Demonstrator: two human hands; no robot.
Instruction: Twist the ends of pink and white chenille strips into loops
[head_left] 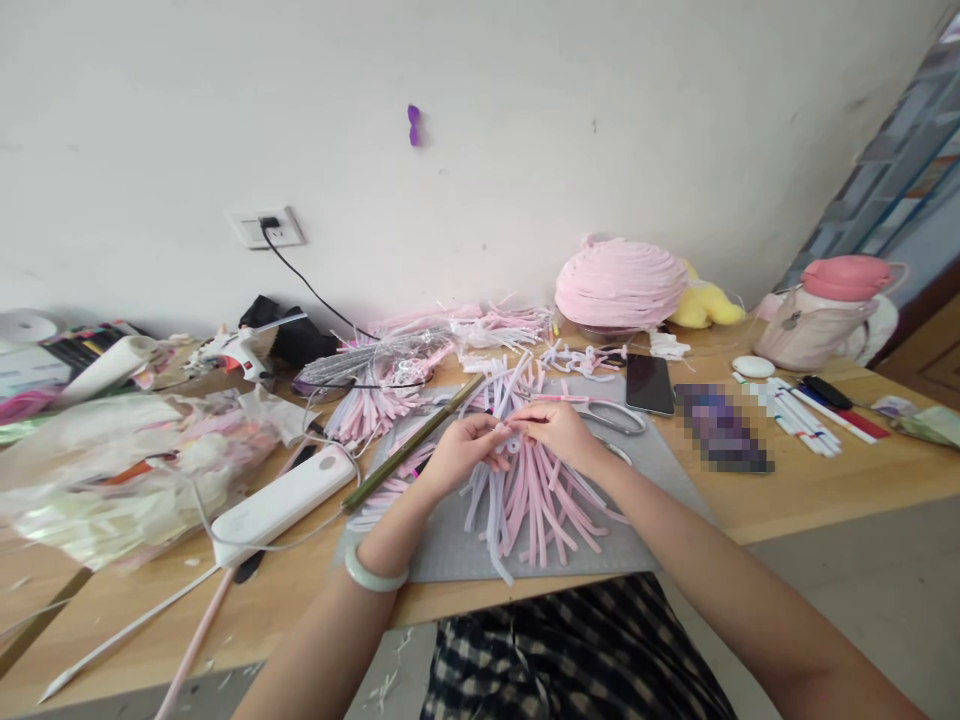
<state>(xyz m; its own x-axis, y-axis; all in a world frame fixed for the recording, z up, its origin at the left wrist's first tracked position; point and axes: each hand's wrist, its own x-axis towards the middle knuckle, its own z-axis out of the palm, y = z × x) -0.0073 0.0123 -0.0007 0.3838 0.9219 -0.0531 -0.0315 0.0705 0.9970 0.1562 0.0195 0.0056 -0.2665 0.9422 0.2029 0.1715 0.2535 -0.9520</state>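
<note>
In the head view, a spray of slim, fuzzy pink and lilac strips (pixel 544 505) lies fanned across the gray mat (pixel 442 550), loose ends pointing toward the person. Over it, the left hand (pixel 472 447) and right hand (pixel 561 430) meet, fingertips pinching a small pale curl (pixel 513 442). Fingers cover much of the curl, so its full shape is unclear; the hands hide the spray's middle, and a dark object (pixel 716 430) to the right is pixelated.

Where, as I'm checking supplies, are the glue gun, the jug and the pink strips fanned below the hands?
Glue gun (pixel 237 349): head view, on its white body.
Jug (pixel 846 277): head view, on its pink lid.
Pink strips (pixel 526 494): head view, midway down the fan.
</note>
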